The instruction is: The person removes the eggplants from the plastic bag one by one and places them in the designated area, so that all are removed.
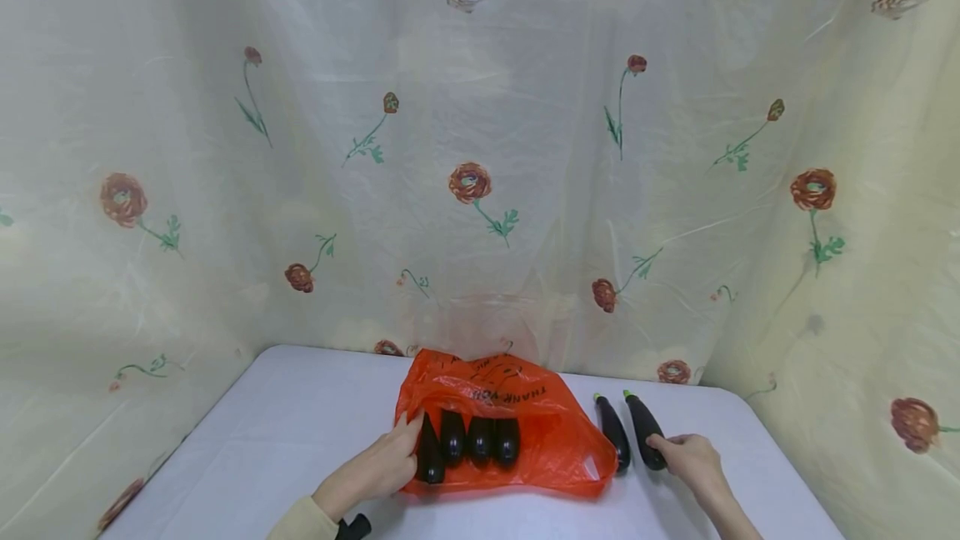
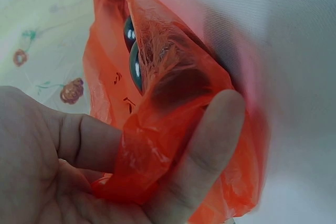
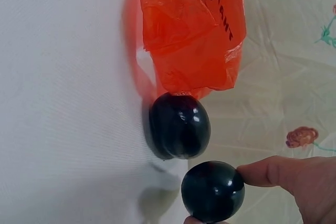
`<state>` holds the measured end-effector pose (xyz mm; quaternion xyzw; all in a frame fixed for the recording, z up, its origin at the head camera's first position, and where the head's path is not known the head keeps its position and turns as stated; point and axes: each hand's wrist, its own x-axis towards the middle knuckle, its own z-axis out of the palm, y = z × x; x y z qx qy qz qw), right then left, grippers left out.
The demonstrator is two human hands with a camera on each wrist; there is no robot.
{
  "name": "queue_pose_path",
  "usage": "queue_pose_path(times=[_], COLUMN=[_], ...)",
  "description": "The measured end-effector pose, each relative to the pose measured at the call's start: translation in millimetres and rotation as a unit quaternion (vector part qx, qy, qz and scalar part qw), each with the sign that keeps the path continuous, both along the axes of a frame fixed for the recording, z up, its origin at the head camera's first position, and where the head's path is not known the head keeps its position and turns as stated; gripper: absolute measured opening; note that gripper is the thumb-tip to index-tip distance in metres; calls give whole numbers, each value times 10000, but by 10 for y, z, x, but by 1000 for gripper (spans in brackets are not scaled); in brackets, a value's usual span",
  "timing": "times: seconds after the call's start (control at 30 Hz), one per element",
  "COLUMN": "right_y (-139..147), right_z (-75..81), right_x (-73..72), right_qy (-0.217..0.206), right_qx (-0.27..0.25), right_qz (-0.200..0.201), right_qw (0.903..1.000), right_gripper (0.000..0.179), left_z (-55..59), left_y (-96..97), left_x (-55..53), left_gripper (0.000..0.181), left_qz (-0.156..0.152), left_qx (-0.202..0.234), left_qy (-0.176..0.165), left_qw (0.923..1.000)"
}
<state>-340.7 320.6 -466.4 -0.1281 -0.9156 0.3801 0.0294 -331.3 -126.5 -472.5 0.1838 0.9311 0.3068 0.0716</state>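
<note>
An orange-red plastic bag [image 1: 540, 440] with THANK YOU printed on it lies with its mouth facing me. Several dark eggplants [image 1: 480, 440] sit side by side inside, blunt ends outward. My left hand [image 1: 390, 452] grips the left side of the bag's mouth; up close, the film [image 2: 152, 156] runs between thumb and fingers. To the right of the bag, my right hand [image 1: 692, 458] pinches one eggplant [image 1: 643, 427] near its blunt end, thumb and fingers on opposite sides of it [image 3: 212, 191]. Another eggplant [image 1: 613, 433] lies between that one and the bag.
The white table [image 1: 300, 407] has rounded back corners. Behind and at both sides hangs a pale flowered curtain [image 1: 525, 257]. A short black cylindrical object [image 1: 356, 527] shows beside the left wrist at the table's front.
</note>
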Motion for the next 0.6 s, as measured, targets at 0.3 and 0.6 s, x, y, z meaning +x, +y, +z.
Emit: queue_pose_path(times=[0.3, 0.6], right_y=[4, 7], right_z=[-77, -142], right_x=[-25, -48], right_qy=[-50, -1], right_qx=[136, 259], right_qz=[38, 4], right_qw=[9999, 9997], right_gripper=[54, 52], left_z=[0, -3], left_y=[10, 9], left_x=[6, 11], left_gripper=[66, 66], left_qz=[-24, 52], left_qx=[-24, -71], left_qy=[119, -13], left_qw=[9999, 10000])
